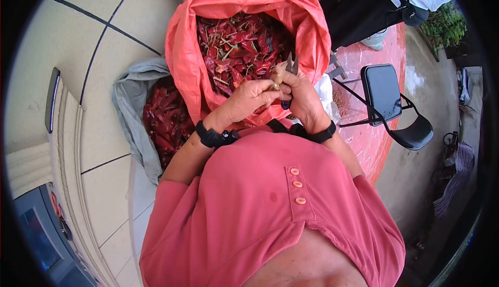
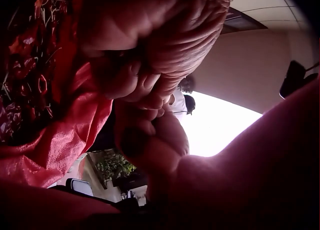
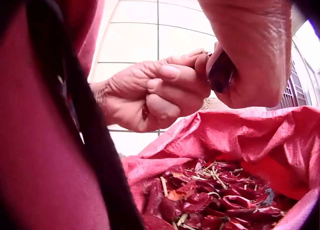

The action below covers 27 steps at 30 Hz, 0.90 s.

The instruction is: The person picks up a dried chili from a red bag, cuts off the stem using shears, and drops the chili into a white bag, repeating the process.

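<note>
Metal snips in the curled right hand

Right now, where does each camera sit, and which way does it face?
Head view: worn on the head, looking down over the pink shirt and forearms at the left hand and right hand.
Left wrist view: on the left wrist, looking past that hand's curled fingers toward a bright opening.
Right wrist view: on the right wrist, looking across to the left hand, with shirt and floor tiles behind.
Both wrist views share the hands and the red sack.
</note>
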Tool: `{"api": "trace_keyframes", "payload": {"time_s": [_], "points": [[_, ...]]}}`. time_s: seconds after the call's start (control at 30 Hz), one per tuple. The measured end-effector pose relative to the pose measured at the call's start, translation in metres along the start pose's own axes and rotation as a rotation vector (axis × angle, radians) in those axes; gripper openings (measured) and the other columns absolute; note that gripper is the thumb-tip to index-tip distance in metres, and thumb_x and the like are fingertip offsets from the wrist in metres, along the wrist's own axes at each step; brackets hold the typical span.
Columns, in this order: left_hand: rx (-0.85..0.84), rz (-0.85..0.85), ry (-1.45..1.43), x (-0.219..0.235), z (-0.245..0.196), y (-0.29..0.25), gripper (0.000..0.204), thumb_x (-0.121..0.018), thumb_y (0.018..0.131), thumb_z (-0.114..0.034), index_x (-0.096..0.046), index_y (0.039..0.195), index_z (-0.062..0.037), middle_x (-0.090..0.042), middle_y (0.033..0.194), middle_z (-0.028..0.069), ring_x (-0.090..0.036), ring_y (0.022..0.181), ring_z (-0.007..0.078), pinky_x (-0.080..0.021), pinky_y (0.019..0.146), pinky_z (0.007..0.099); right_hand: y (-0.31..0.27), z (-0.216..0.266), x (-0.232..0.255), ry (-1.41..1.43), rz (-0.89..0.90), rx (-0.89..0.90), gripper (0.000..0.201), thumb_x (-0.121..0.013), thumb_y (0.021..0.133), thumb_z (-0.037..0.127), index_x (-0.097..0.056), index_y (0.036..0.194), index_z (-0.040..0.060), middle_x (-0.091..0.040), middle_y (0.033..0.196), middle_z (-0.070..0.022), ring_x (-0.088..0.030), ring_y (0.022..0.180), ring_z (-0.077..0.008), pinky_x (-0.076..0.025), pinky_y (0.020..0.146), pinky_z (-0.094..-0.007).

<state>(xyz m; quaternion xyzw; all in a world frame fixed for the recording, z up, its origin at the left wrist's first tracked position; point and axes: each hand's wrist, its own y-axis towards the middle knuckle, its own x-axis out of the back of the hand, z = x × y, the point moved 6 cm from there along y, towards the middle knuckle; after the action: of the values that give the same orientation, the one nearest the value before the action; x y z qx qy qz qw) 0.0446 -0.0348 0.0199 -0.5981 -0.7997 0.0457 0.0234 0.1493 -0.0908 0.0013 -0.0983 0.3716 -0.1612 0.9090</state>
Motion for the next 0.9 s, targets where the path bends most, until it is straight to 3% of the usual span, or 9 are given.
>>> {"api": "trace_keyframes", "payload": {"time_s": [0.1, 0.3, 0.4, 0.47, 0.6, 0.63, 0.67, 0.73, 0.9], "points": [[-0.054, 0.005, 0.057, -0.007, -0.001, 0.004, 0.017, -0.059, 0.096, -0.015, -0.064, 0.104, -0.0007, -0.054, 0.074, -0.0029, -0.049, 0.066, 0.0058, -0.042, 0.060, 0.0222, 0.005, -0.002, 0.004, -0.089, -0.144, 0.096, 0.009, -0.059, 0.095, 0.017, -0.057, 0.090, 0.0096, -0.053, 0.068, 0.0030, -0.040, 0.049, -0.0031, -0.027, 0.041, -0.0196], [-0.137, -0.108, 0.127, 0.003, -0.015, -0.003, 0.018, -0.062, 0.092, -0.013, -0.066, 0.105, -0.0014, -0.064, 0.087, 0.0034, -0.058, 0.074, 0.0094, -0.048, 0.069, 0.0247, -0.019, 0.030, 0.009, -0.206, -0.178, 0.243, 0.011, -0.059, 0.095, 0.018, -0.057, 0.089, 0.0093, -0.053, 0.067, 0.0037, -0.036, 0.048, -0.0031, -0.025, 0.043, -0.0189], [-0.070, -0.170, 0.150, 0.013, -0.010, -0.007, 0.020, -0.064, 0.090, -0.012, -0.066, 0.108, -0.0027, -0.067, 0.090, 0.0054, -0.062, 0.078, 0.0121, -0.050, 0.073, 0.0264, -0.047, 0.044, 0.028, -0.530, -0.414, 0.296, 0.009, -0.058, 0.096, 0.015, -0.057, 0.089, 0.0089, -0.051, 0.067, 0.0049, -0.035, 0.051, -0.0009, -0.024, 0.046, -0.0186], [0.024, -0.195, 0.080, 0.019, -0.004, -0.011, 0.022, -0.064, 0.090, -0.013, -0.065, 0.111, -0.0036, -0.066, 0.092, 0.0062, -0.063, 0.082, 0.0147, -0.050, 0.077, 0.0278, -0.056, 0.032, 0.061, -0.627, -0.399, 0.297, 0.007, -0.058, 0.095, 0.013, -0.058, 0.090, 0.0082, -0.052, 0.068, 0.0046, -0.037, 0.053, -0.0014, -0.026, 0.047, -0.0192], [-0.213, -0.274, 0.342, 0.025, -0.008, -0.012, 0.033, -0.061, 0.092, -0.013, -0.058, 0.123, -0.0045, -0.060, 0.105, 0.0113, -0.060, 0.097, 0.0219, -0.047, 0.086, 0.0311, -0.052, -0.029, 0.155, -0.807, -0.405, 0.339, 0.007, -0.061, 0.092, 0.011, -0.058, 0.094, 0.0055, -0.053, 0.068, 0.0039, -0.042, 0.056, -0.0040, -0.032, 0.051, -0.0206], [-0.244, -0.284, 0.368, 0.025, -0.008, -0.012, 0.035, -0.060, 0.092, -0.012, -0.056, 0.126, -0.0043, -0.058, 0.108, 0.0125, -0.059, 0.101, 0.0235, -0.046, 0.089, 0.0321, -0.060, -0.031, 0.152, -0.883, -0.485, 0.168, 0.014, -0.063, 0.089, 0.012, -0.057, 0.097, 0.0020, -0.057, 0.070, -0.0012, -0.050, 0.061, -0.0089, -0.040, 0.057, -0.0247], [-0.275, -0.296, 0.395, 0.025, -0.008, -0.012, 0.037, -0.059, 0.092, -0.012, -0.054, 0.128, -0.0042, -0.056, 0.112, 0.0137, -0.057, 0.105, 0.0251, -0.045, 0.091, 0.0330, -0.062, -0.044, 0.176, -1.209, -0.572, 0.090, 0.020, -0.065, 0.089, 0.015, -0.057, 0.099, 0.0000, -0.060, 0.072, -0.0070, -0.054, 0.065, -0.0123, -0.044, 0.061, -0.0273], [-0.241, -0.249, 0.419, 0.027, -0.008, -0.013, 0.042, -0.056, 0.094, -0.013, -0.048, 0.134, -0.0024, -0.054, 0.115, 0.0130, -0.055, 0.109, 0.0238, -0.042, 0.095, 0.0328, -0.067, -0.042, 0.169, -1.502, -0.563, 0.106, 0.024, -0.064, 0.091, 0.020, -0.056, 0.101, -0.0009, -0.062, 0.077, -0.0103, -0.057, 0.070, -0.0154, -0.045, 0.063, -0.0294], [-0.142, -0.264, 0.216, 0.030, 0.006, -0.013, 0.038, -0.053, 0.097, -0.010, -0.047, 0.133, -0.0013, -0.055, 0.113, 0.0072, -0.057, 0.104, 0.0154, -0.044, 0.092, 0.0262, -0.071, -0.001, 0.099, -1.026, -0.347, 0.107, 0.033, -0.058, 0.096, 0.031, -0.057, 0.107, -0.0005, -0.058, 0.080, -0.0086, -0.055, 0.072, -0.0167, -0.045, 0.066, -0.0301]]}}
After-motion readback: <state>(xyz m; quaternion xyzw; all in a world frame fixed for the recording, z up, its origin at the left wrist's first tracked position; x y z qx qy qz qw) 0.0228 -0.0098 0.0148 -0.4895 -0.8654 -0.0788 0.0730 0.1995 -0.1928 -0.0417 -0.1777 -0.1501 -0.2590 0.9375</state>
